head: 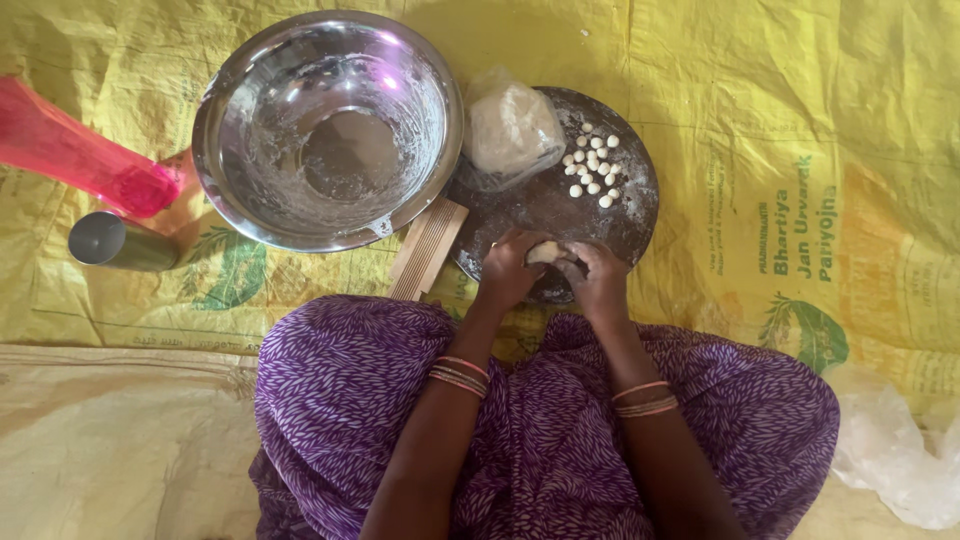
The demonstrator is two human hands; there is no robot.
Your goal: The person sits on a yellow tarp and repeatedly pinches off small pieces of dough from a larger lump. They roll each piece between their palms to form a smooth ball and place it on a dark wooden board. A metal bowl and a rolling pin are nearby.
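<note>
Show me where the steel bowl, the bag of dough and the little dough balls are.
steel bowl [240, 190], head view, on its floury inner wall at left.
bag of dough [512, 130], head view, middle of the bag.
little dough balls [592, 165], head view, centre of the cluster.

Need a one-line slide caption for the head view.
Both hands, left hand and right hand, pinch a dough piece over a round dark board.

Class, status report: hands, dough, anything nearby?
Left hand and right hand pinch pale dough lump together. Over dark round board. Small white dough balls beyond, clear.
</note>
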